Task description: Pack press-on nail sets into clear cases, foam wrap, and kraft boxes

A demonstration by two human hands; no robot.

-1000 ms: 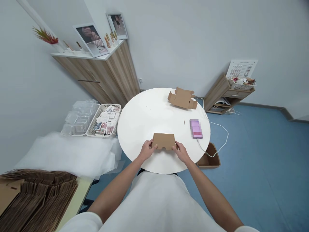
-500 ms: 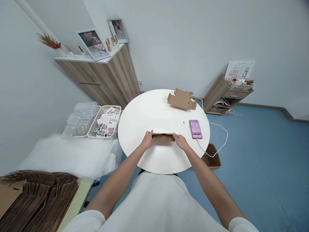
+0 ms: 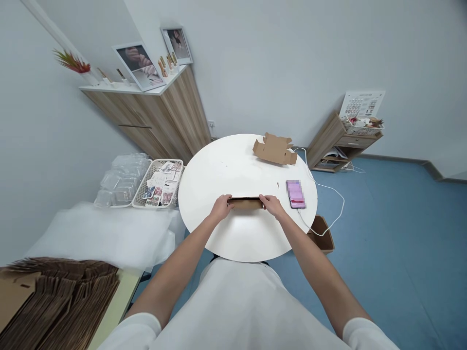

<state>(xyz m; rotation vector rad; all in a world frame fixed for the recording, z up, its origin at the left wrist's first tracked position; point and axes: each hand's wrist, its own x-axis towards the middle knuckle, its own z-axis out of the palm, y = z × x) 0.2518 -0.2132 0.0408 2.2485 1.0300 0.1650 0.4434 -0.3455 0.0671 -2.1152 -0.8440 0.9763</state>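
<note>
A small brown cardboard box [image 3: 245, 204] is between my two hands, over the near half of the round white table [image 3: 204, 184]. My left hand [image 3: 222, 208] grips its left end, and my right hand [image 3: 270, 205] grips its right end. A narrow dark gap shows along the top edge of the box; what lies inside cannot be made out. Farther back, an unfolded cardboard box blank [image 3: 275, 148] lies near the table's far right edge. To the right of my right hand is a phone [image 3: 296, 194] with a blurred purple screen and a white cable plugged in.
At left stand a white basket [image 3: 156, 183] of printed cards, stacked clear plastic trays [image 3: 124, 180], white packing sheets [image 3: 105, 236] and a bundle of flat brown cardboard [image 3: 62, 301]. A brown bin [image 3: 321, 236] sits on the floor right of the table. The white cable [image 3: 341, 204] loops off the edge.
Both hands have shifted slightly away from my body and a little left with the box. The box has tilted a bit, so its dark gap looks longer.
</note>
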